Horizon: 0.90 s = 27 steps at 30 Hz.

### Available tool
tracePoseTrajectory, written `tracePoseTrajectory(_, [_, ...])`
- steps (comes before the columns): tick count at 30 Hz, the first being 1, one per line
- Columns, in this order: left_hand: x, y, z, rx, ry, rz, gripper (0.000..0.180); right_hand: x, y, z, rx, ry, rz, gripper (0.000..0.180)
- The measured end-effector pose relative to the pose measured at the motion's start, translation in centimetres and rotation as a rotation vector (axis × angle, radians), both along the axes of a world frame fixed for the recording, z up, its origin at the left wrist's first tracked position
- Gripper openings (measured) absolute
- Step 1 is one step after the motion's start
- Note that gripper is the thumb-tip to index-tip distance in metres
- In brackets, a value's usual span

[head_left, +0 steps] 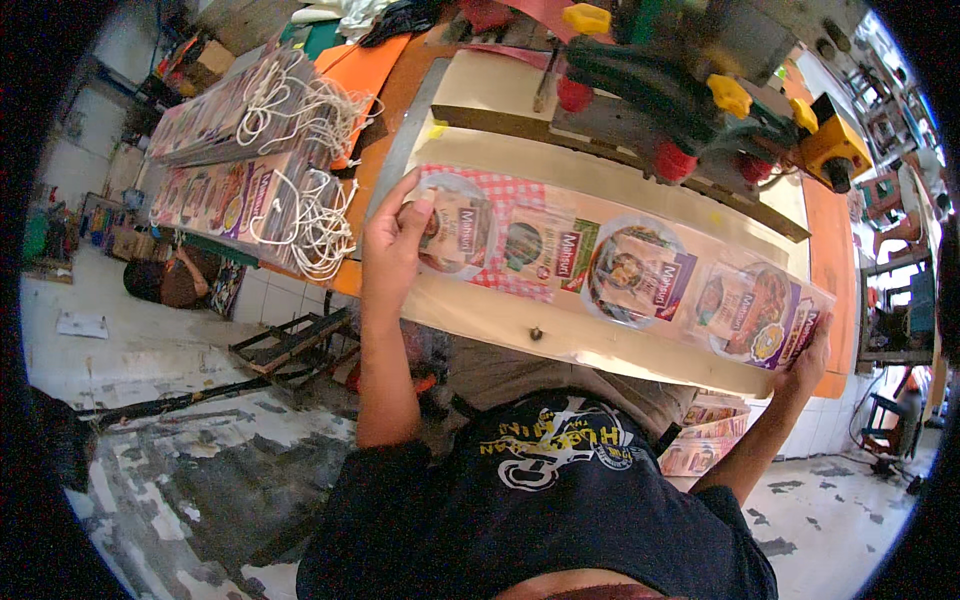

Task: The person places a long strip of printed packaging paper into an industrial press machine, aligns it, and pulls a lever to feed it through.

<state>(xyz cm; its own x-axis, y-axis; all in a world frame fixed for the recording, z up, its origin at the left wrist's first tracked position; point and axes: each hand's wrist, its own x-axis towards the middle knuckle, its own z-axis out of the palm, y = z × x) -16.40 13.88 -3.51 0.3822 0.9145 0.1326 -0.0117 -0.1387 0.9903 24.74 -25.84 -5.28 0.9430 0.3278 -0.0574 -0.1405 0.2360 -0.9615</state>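
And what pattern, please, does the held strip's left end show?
Its left end shows red-and-white checks, best in the head view.

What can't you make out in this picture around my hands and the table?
All in the head view:
Printed strip: its underside faces away from the camera.
Left hand and right hand: the strip hides some of their fingers.
Corded bundles: upper sheets cover most of those below.
Green machine: the picture's upper edge cuts it off.
Low printed sheets: partly hidden by the cream table.
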Motion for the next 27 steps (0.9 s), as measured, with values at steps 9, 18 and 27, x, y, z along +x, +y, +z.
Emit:
tracePoseTrajectory(9, [1.2, -0.7, 0.7, 0.190, 0.002, 0.072, 0.048, -1.0, 0.8, 0.2, -0.091, 0.035, -0.066, 0.046])
tracePoseTrajectory(18, [1.4, -0.4, 0.8, 0.244, 0.300, 0.125, 0.036, -0.3, -0.7, -0.4, -0.081, 0.085, 0.087, 0.044])
tracePoseTrajectory(27, [2.3, 5.4, -0.2, 0.574, 0.619, 0.021, 0.034, -2.6, 3.2, 2.8, -0.382, -0.173, 0.183, 0.031])
